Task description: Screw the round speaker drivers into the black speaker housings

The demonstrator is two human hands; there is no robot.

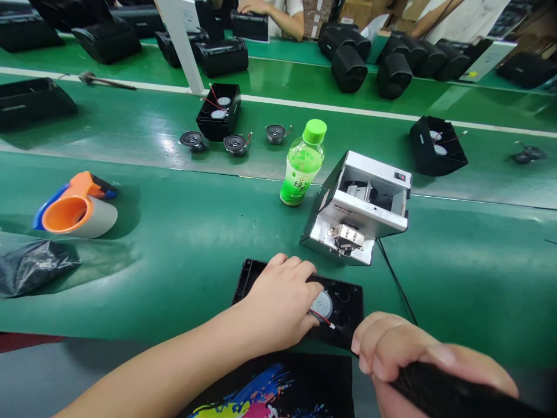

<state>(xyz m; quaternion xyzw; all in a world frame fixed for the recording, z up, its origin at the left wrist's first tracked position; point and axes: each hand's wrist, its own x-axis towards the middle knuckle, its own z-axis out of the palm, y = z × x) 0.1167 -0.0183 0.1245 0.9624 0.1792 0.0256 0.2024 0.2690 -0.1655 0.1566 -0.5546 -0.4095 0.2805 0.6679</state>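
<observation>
Assembly workshop, long green workbench [195, 232], loose speaker drivers [235, 144], many black housings [349, 71], cardboard cartons [315, 17]

A black garment [300, 386] bears multicoloured paint-like splashes [261, 395]

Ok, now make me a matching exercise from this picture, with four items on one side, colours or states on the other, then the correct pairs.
1. Bottle
2. Left hand
3. Tape dispenser
4. Right hand

A. Orange and blue, with a pale roll
B. Closed around a black tool
C. Green-capped
D. Lying across a black panel

Pairs: 1-C, 2-D, 3-A, 4-B
</observation>
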